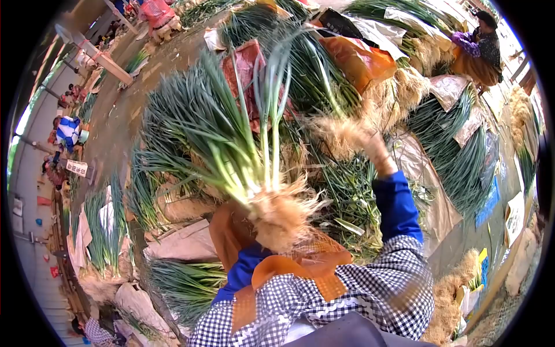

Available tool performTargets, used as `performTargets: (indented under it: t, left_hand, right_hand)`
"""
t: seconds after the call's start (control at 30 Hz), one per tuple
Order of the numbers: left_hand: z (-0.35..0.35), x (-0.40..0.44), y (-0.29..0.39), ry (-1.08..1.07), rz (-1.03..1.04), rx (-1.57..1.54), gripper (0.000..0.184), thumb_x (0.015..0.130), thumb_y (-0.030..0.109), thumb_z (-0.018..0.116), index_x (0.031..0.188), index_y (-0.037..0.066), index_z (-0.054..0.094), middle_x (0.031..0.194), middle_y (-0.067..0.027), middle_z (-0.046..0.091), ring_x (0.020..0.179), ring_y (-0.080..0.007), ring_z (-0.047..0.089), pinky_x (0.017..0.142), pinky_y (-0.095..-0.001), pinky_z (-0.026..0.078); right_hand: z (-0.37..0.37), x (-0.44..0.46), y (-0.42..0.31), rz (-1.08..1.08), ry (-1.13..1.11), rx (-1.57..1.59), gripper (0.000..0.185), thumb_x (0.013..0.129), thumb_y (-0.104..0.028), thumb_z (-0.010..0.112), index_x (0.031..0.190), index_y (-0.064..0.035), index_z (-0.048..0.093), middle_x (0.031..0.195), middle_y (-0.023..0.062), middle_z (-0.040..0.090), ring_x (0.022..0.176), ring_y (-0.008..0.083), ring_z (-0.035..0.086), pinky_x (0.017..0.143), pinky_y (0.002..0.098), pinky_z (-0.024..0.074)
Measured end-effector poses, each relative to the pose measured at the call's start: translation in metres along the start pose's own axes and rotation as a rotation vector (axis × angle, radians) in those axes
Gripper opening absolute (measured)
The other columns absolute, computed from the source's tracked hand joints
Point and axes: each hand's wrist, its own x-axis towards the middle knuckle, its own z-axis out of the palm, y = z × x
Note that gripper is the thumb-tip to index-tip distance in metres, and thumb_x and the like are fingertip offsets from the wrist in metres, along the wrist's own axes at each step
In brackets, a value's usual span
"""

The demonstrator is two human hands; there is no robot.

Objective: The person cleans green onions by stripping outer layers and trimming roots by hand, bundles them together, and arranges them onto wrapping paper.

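Observation:
A thick bundle of green onions (254,168) is held up before my lap, leaves fanning away from me and tangled pale roots (283,217) towards me. My left arm in a blue cuff (248,266) runs up beneath it; the bundle covers the left hand and its fingers. Out to the right, my right hand (376,151) is at the blurred root end (341,132) of a green onion whose white stem (328,87) points up the pile. Motion smears its fingers, so their grip is unclear.
Loose leaf trimmings (352,196) lie below my right arm. More green onions (451,150) are heaped at right, and others stand at left (104,231). An orange sheet (358,58) covers part of the far pile. Another person (483,46) sits at upper right.

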Motion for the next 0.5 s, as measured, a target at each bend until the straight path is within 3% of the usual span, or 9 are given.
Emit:
performTargets:
  t: [0.03,0.07,0.1,0.17,0.27,0.3,0.4,0.43,0.5]
  left_hand:
    - [-0.001,-0.001,-0.002,0.002,0.004,-0.004,0.066,0.072,0.031,0.057,0.126,-0.002,0.040,0.112,-0.0168,0.056,0.099,-0.0305,0.058,0.088,-0.0430,0.049]
    - [-0.002,-0.001,-0.002,0.007,0.002,-0.006,0.066,0.072,0.031,0.057,0.126,-0.002,0.040,0.112,-0.0168,0.056,0.099,-0.0305,0.058,0.088,-0.0430,0.049]
    - [-0.003,0.001,-0.003,0.008,0.007,-0.007,0.066,0.072,0.031,0.057,0.126,-0.002,0.040,0.112,-0.0168,0.056,0.099,-0.0305,0.058,0.088,-0.0430,0.049]
    - [-0.005,0.001,-0.006,0.017,0.018,-0.017,0.066,0.072,0.032,0.058,0.126,-0.002,0.040,0.112,-0.0169,0.056,0.099,-0.0306,0.058,0.088,-0.0431,0.049]
    - [-0.009,0.002,-0.009,0.019,0.034,-0.010,0.066,0.072,0.032,0.058,0.126,-0.002,0.041,0.112,-0.0169,0.056,0.099,-0.0307,0.058,0.088,-0.0432,0.049]
    - [-0.010,0.001,-0.009,0.021,0.046,-0.006,0.066,0.071,0.032,0.058,0.126,-0.002,0.041,0.112,-0.0169,0.056,0.099,-0.0308,0.058,0.088,-0.0432,0.049]
    - [-0.015,0.003,-0.011,0.027,0.062,-0.011,0.066,0.071,0.032,0.058,0.125,-0.002,0.041,0.112,-0.0169,0.056,0.099,-0.0309,0.058,0.088,-0.0433,0.049]
    - [-0.015,0.003,-0.011,0.031,0.064,-0.018,0.066,0.071,0.032,0.058,0.125,-0.003,0.041,0.112,-0.0169,0.056,0.099,-0.0310,0.058,0.088,-0.0433,0.049]
    - [-0.014,0.001,-0.014,0.028,0.069,-0.016,0.067,0.071,0.032,0.059,0.125,-0.003,0.041,0.112,-0.0169,0.056,0.099,-0.0310,0.058,0.088,-0.0434,0.049]
  right_hand:
    - [-0.029,-0.005,0.040,0.254,-0.070,0.281,0.032,0.092,-0.019,0.051,0.112,0.0043,0.051,0.110,0.0143,0.060,0.103,0.0212,0.057,0.090,0.0298,0.0455]
    - [-0.002,-0.044,0.042,0.150,-0.035,-0.287,0.025,0.089,-0.014,0.055,0.108,0.0020,0.055,0.104,0.0106,0.062,0.094,0.0186,0.059,0.082,0.0283,0.0482]
    - [-0.001,-0.061,0.057,0.094,0.000,-0.405,0.016,0.087,-0.010,0.058,0.100,-0.0005,0.059,0.094,0.0055,0.063,0.085,0.0139,0.059,0.075,0.0247,0.0483]
    - [0.025,-0.099,0.053,0.110,0.047,-0.343,0.014,0.088,-0.015,0.059,0.092,-0.0020,0.062,0.083,0.0014,0.061,0.076,0.0099,0.056,0.069,0.0226,0.0462]
    - [0.052,-0.123,0.058,-0.016,0.072,-0.550,0.011,0.085,-0.012,0.062,0.087,-0.0007,0.062,0.077,0.0007,0.058,0.071,0.0082,0.053,0.065,0.0247,0.0452]
    - [0.051,-0.128,0.072,-0.058,0.040,-0.729,0.011,0.083,-0.010,0.064,0.089,-0.0008,0.062,0.079,0.0031,0.060,0.076,0.0096,0.055,0.067,0.0253,0.0462]
    - [0.060,-0.138,0.100,-0.268,-0.104,-0.774,0.018,0.081,-0.010,0.066,0.096,-0.0025,0.064,0.087,0.0042,0.062,0.080,0.0130,0.057,0.073,0.0258,0.0468]
    - [0.072,-0.136,0.107,-0.074,-0.049,-0.340,0.020,0.083,-0.015,0.065,0.099,-0.0037,0.066,0.086,0.0034,0.064,0.080,0.0141,0.058,0.075,0.0263,0.0467]
    - [0.059,-0.132,0.089,0.059,-0.177,-0.736,0.024,0.086,-0.025,0.061,0.097,-0.0052,0.068,0.082,0.0023,0.064,0.080,0.0132,0.058,0.072,0.0262,0.0467]
